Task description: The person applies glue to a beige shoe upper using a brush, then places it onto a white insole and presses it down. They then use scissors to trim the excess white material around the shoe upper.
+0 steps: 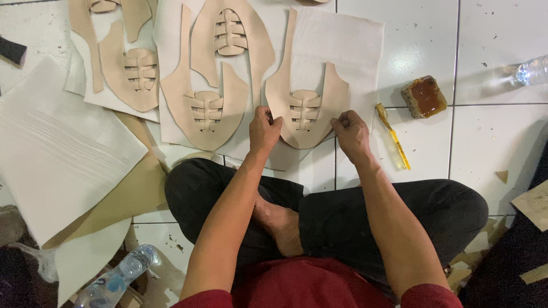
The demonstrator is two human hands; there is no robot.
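The left hand [264, 129] and right hand [350, 132] are pinching the edges of a tan leather piece [305, 108], fingers curled tight. It is lying on a white sheet [342, 40]. A brush [393, 137] is resting just beside the right hand.

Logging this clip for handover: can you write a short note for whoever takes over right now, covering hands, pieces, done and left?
Left hand: fingers pinch the left edge of the tan woven-strap shoe upper.
Right hand: fingers press its right edge.
The upper lies on a white lining sheet on the tiled floor.
Done: three similar uppers already lie on white sheets to the left.
Left: this upper still being positioned.
Nearby: yellow-handled brush and glue tin to the right, both untouched.
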